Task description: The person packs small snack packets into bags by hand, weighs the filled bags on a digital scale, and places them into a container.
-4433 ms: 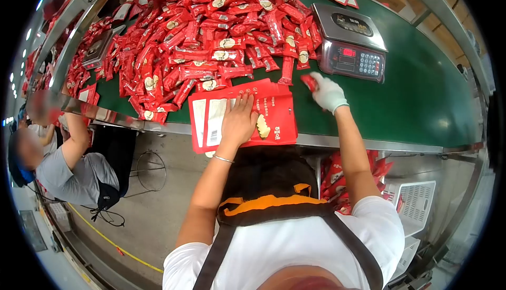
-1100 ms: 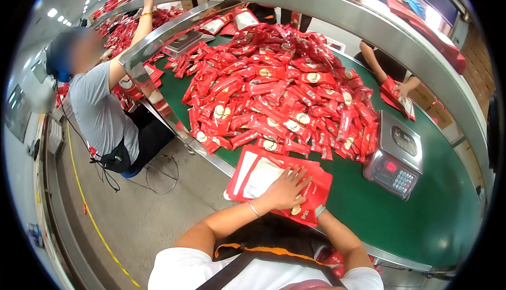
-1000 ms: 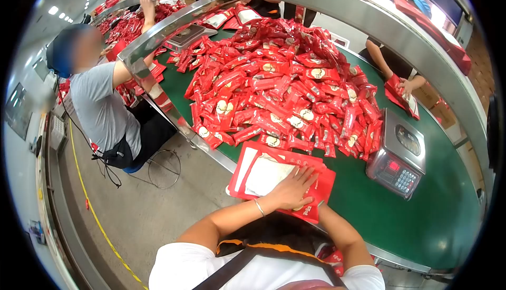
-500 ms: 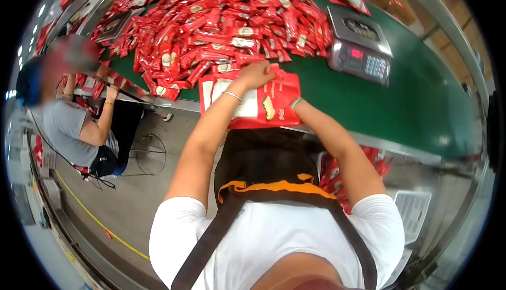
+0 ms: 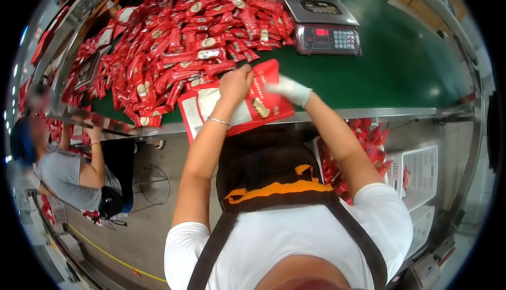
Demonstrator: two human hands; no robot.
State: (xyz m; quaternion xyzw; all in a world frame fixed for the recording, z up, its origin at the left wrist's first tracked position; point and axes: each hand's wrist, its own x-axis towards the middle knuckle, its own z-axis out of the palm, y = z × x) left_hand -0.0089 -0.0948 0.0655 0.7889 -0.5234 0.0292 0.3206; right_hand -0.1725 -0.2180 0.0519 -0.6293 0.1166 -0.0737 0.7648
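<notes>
A large red bag (image 5: pixel 268 73) with white panels and printed lettering lies tilted at the near edge of the green table (image 5: pixel 398 61). My left hand (image 5: pixel 235 83) is bare, with a bracelet at the wrist, and its curled fingers grip the bag's upper edge. My right hand (image 5: pixel 293 90), in a white glove, is at the bag's right side; its fingers stretch left across the printed face and are somewhat blurred. Just beyond the bag, a big heap of small red packets (image 5: pixel 184 40) covers the table's left part.
A digital scale (image 5: pixel 327 34) with a lit red display stands right of the heap. Under the table's edge are more red packets (image 5: pixel 337 171) and a white plastic crate (image 5: pixel 420 171). A person in a grey shirt (image 5: pixel 71 171) works at the left. Another scale (image 5: pixel 90 69) sits by the heap.
My gloved right hand, hidden at the bag before except for its wrist, now shows at the bag's right side. The bag has tilted, and the view has shifted toward the right.
</notes>
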